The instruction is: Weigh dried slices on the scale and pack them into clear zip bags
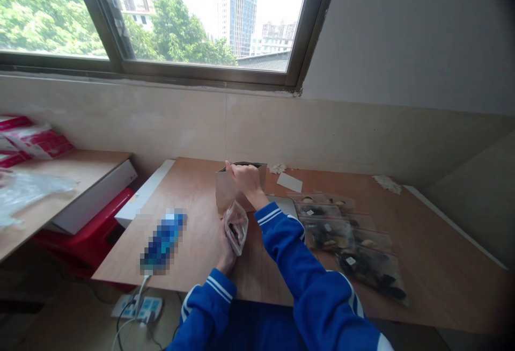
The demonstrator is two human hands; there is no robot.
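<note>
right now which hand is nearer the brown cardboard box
Right. The right hand touches the top edge of the box; the left hand is apart, nearer the person, holding a clear zip bag.

Open tabletop (189,200) left of cardboard box (227,192), as far as blurred bottle (163,241) near front edge. Right side crowded: overlapping zip bags (346,238) of dark pieces, up against right forearm (281,238). Right hand (246,178) over box rim. Narrow strip behind box, before wall (225,131). Left hand (226,254) with small zip bag (236,227) blocking box front.
</note>
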